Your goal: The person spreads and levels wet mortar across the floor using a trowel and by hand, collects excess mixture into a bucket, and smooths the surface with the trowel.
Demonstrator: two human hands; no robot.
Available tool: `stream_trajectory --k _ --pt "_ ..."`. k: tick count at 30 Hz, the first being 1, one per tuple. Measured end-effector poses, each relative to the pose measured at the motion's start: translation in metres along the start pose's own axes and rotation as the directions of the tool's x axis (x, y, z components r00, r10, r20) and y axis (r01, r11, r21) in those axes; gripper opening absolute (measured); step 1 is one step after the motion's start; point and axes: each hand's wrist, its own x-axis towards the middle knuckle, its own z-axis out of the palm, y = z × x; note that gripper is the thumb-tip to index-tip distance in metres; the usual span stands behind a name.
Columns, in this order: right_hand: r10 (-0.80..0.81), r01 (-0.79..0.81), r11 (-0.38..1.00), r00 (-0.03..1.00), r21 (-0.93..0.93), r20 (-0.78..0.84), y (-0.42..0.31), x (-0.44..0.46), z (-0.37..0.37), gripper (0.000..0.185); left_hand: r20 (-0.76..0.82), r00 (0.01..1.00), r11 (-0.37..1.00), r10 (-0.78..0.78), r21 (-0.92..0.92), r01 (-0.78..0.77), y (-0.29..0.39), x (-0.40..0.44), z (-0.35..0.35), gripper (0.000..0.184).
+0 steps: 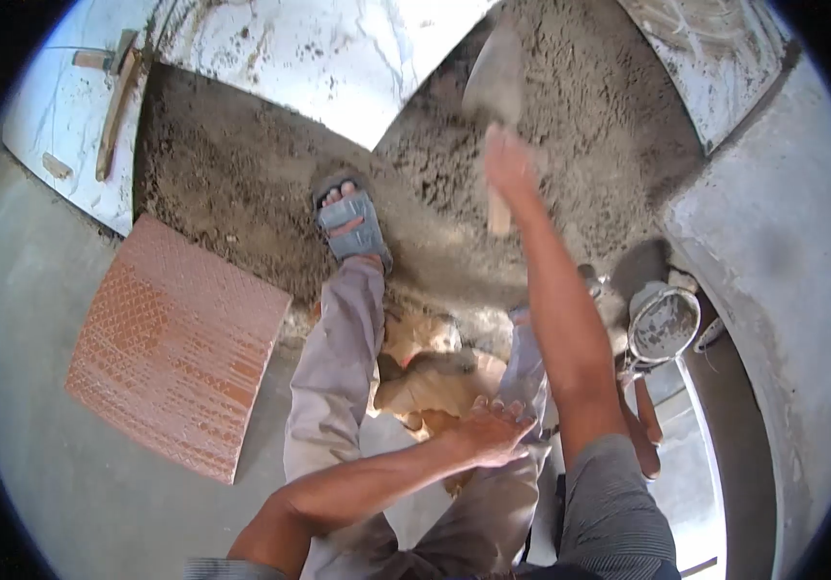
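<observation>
My right hand [512, 172] is closed around the wooden handle of a trowel [495, 82], whose blade points away from me over the rough bed of grey-brown mortar [589, 121]. Hand and blade are slightly blurred, and I cannot tell whether the blade touches the mortar. My left hand [493, 432] lies on the right leg of my trousers near the knee, fingers stretched out and holding nothing. A white marbled tile [309, 58] is laid at the far side, one corner pointing towards me.
A tile [178, 348] lies ridged reddish back up at the left. A hammer [116, 111] rests on another white tile. At the right stands a bucket [664, 324] beside a grey slab [773, 213]. My sandalled foot [348, 222] is on the mortar; torn brown paper [444, 387] lies between my legs.
</observation>
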Motion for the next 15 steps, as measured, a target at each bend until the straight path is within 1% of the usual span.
stream_trajectory --k 1,2,3,4,5,7,8,9,10,11,12,13,15 --pt "0.084 -0.099 0.991 0.986 0.094 0.145 -0.01 0.014 -0.012 0.04 -0.038 0.999 1.0 0.012 0.015 -0.011 0.002 -0.004 0.001 0.054" --pt "0.088 -0.102 0.991 0.984 0.089 0.153 0.001 0.026 0.0 0.04 -0.038 0.999 1.0 0.01 0.005 -0.01 0.004 -0.004 0.003 0.054" --pt "-0.112 0.138 0.972 0.983 -0.19 0.143 0.02 0.038 0.021 0.04 -0.042 0.999 0.999 0.019 0.04 -0.017 0.003 -0.004 0.002 0.053" --pt "-0.302 0.353 0.821 0.935 -0.448 0.184 0.04 0.042 0.04 0.04 -0.045 0.999 0.997 0.028 0.079 -0.025 0.002 -0.004 0.0 0.052" --pt "-0.259 0.29 0.892 0.957 -0.346 0.132 0.051 0.028 0.064 0.039 -0.048 0.999 0.997 0.026 0.08 -0.022 0.002 -0.004 -0.003 0.052" --pt "-0.12 0.139 0.979 0.984 -0.149 0.128 0.066 -0.005 0.097 0.04 -0.091 0.996 0.998 0.019 0.065 -0.013 0.001 -0.005 -0.009 0.049" --pt "-0.077 0.101 0.986 0.981 -0.129 0.178 0.061 -0.021 0.099 0.041 -0.092 0.996 0.998 0.017 0.059 -0.012 0.001 -0.005 -0.01 0.049" --pt "-0.032 0.059 0.992 0.974 -0.114 0.226 0.058 -0.037 0.096 0.041 -0.093 0.996 0.995 0.014 0.101 -0.005 0.002 -0.005 -0.01 0.049" --pt "-0.03 0.058 0.992 0.973 -0.116 0.229 0.053 -0.048 0.087 0.041 -0.097 0.995 0.989 0.011 0.145 0.003 0.002 -0.005 -0.009 0.049" --pt "-0.001 0.042 0.987 0.968 -0.157 0.253 0.049 -0.058 0.08 0.041 -0.099 0.995 0.99 0.007 0.139 0.007 0.002 -0.004 -0.008 0.049" --pt "0.029 0.027 0.98 0.96 -0.196 0.277 0.045 -0.069 0.074 0.042 -0.088 0.996 0.995 0.013 0.099 -0.004 0.003 -0.003 -0.005 0.05" --pt "0.029 0.027 0.981 0.959 -0.194 0.284 0.05 -0.079 0.07 0.042 -0.078 0.997 0.998 0.021 0.06 -0.016 0.002 -0.002 -0.002 0.051" --pt "-0.029 0.155 0.896 0.956 -0.416 0.293 0.069 -0.09 0.059 0.037 -0.101 0.995 0.999 0.02 0.05 -0.015 0.0 -0.002 0.005 0.052"
